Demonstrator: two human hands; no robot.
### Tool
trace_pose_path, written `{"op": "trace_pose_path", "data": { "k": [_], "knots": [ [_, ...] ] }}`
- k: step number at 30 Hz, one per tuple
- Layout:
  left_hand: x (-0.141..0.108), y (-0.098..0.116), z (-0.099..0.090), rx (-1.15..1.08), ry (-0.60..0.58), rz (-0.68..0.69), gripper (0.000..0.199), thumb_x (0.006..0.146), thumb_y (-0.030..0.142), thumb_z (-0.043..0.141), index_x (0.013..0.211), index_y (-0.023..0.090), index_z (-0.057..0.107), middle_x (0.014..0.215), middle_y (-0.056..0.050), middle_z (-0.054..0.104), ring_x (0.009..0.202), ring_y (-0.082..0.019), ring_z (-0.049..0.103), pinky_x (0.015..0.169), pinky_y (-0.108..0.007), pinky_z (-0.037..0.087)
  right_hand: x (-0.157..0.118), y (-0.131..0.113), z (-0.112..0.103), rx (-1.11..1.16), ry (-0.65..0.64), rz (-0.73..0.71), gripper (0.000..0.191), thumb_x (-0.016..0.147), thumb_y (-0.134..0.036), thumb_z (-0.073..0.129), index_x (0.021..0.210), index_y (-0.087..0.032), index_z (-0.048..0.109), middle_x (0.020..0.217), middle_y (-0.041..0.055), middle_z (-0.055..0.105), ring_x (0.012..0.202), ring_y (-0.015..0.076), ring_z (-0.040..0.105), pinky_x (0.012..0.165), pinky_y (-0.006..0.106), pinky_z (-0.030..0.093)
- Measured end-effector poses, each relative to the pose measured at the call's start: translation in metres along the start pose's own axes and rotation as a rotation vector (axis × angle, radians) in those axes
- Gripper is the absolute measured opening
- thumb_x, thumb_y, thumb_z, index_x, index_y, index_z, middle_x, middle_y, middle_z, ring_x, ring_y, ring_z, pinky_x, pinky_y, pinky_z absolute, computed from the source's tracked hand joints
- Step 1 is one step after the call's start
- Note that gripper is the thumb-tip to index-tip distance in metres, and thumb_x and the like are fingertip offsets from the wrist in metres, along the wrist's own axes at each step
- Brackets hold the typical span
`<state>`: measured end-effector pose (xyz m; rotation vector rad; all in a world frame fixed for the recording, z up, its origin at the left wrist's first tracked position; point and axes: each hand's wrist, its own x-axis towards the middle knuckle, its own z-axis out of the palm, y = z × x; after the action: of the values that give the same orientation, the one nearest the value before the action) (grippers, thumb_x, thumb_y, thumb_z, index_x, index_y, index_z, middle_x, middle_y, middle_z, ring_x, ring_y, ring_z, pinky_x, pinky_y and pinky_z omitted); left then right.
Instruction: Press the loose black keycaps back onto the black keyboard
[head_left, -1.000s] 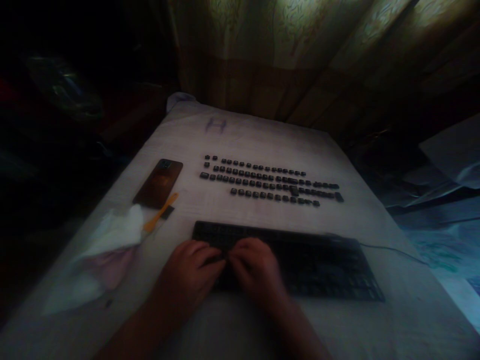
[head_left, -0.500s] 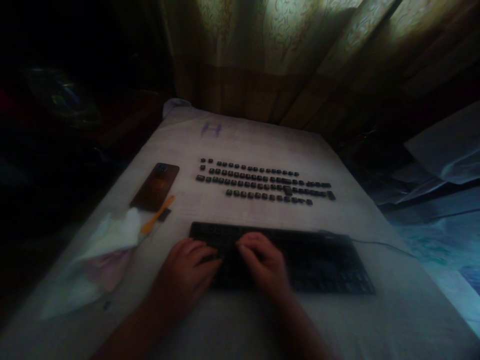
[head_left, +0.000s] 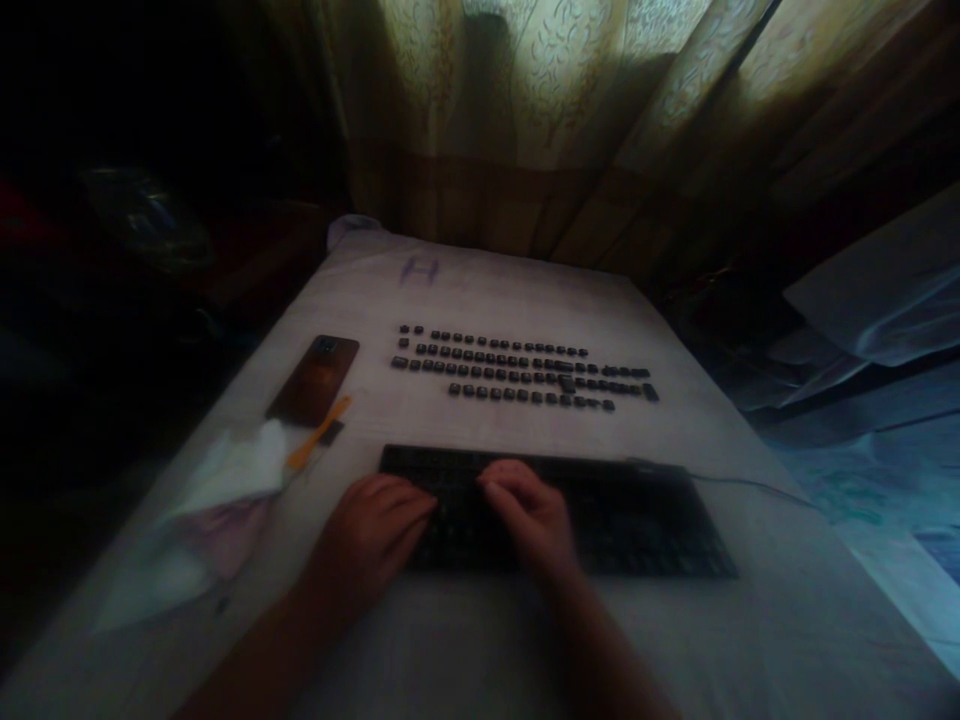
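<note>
A black keyboard base lies across the near part of a white-covered table. My left hand rests on its left end, fingers curled over the edge. My right hand lies on the keyboard just right of the left hand, fingers bent down onto its surface. The light is too dim to tell whether either hand pinches anything. Beyond the keyboard, several loose black keycaps are laid out in rows on the cloth.
A phone lies face down at the left, with an orange-handled tool beside it. A crumpled white cloth sits at the near left. A cable leaves the keyboard's right end. Curtains hang behind.
My right hand has shifted a little to the right along the keyboard, away from my left hand. The view has drifted slightly.
</note>
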<state>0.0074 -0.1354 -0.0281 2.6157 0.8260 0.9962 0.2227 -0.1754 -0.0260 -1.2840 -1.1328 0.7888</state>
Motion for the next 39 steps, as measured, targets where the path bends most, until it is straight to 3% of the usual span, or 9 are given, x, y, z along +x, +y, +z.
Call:
{"op": "trace_pose_path", "data": {
  "k": [6, 13, 20, 29, 33, 39],
  "knots": [
    [-0.010, -0.017, 0.006, 0.008, 0.136, -0.228, 0.025, 0.096, 0.027, 0.055, 0.116, 0.025, 0.070, 0.115, -0.007, 0.071, 0.110, -0.026, 0.063, 0.101, -0.047, 0.048, 0.001, 0.002, 0.001, 0.049, 0.008, 0.018, 0.011, 0.078, -0.025, 0.069, 0.068, -0.023, 0.074, 0.079, 0.0035, 0.071, 0.079, 0.0187, 0.067, 0.076, 0.032, 0.055],
    [-0.014, -0.030, 0.015, -0.023, 0.142, -0.410, 0.041, 0.097, 0.038, 0.050, 0.134, 0.022, 0.058, 0.139, -0.013, 0.057, 0.127, -0.030, 0.056, 0.106, -0.048, 0.046, -0.002, 0.006, 0.005, -0.033, -0.013, -0.095, 0.014, 0.081, -0.024, 0.066, 0.069, -0.022, 0.073, 0.079, 0.0042, 0.070, 0.077, 0.0180, 0.067, 0.073, 0.030, 0.055],
    [-0.009, -0.029, 0.025, -0.075, 0.133, -0.487, 0.042, 0.095, 0.041, 0.050, 0.132, 0.023, 0.060, 0.139, -0.011, 0.058, 0.129, -0.028, 0.054, 0.111, -0.046, 0.042, -0.007, 0.007, 0.012, -0.112, -0.044, -0.250, 0.014, 0.083, -0.018, 0.063, 0.073, -0.021, 0.074, 0.079, 0.0047, 0.069, 0.074, 0.0170, 0.066, 0.070, 0.029, 0.055],
    [0.001, -0.028, 0.035, -0.109, 0.150, -0.466, 0.039, 0.094, 0.039, 0.049, 0.126, 0.021, 0.064, 0.130, -0.010, 0.065, 0.122, -0.027, 0.060, 0.109, -0.045, 0.044, -0.007, 0.006, 0.006, -0.324, -0.067, -0.451, 0.018, 0.087, -0.017, 0.058, 0.079, -0.019, 0.073, 0.081, 0.0065, 0.069, 0.074, 0.0164, 0.068, 0.069, 0.026, 0.057],
    [0.005, -0.033, 0.041, -0.115, 0.170, -0.454, 0.036, 0.094, 0.036, 0.050, 0.123, 0.021, 0.066, 0.125, -0.009, 0.068, 0.118, -0.026, 0.063, 0.106, -0.045, 0.047, 0.000, 0.002, -0.015, -0.440, -0.006, -0.490, 0.020, 0.089, -0.022, 0.056, 0.080, -0.020, 0.074, 0.083, 0.0065, 0.071, 0.075, 0.0170, 0.069, 0.071, 0.027, 0.057],
    [0.005, -0.040, 0.043, -0.146, 0.208, -0.444, 0.032, 0.097, 0.036, 0.057, 0.124, 0.020, 0.063, 0.130, -0.010, 0.063, 0.122, -0.027, 0.059, 0.106, -0.050, 0.045, 0.009, 0.007, -0.090, -0.677, 0.244, -0.457, 0.025, 0.089, -0.032, 0.053, 0.079, -0.020, 0.074, 0.086, 0.0090, 0.072, 0.077, 0.0215, 0.069, 0.075, 0.033, 0.055]
  ]
}}
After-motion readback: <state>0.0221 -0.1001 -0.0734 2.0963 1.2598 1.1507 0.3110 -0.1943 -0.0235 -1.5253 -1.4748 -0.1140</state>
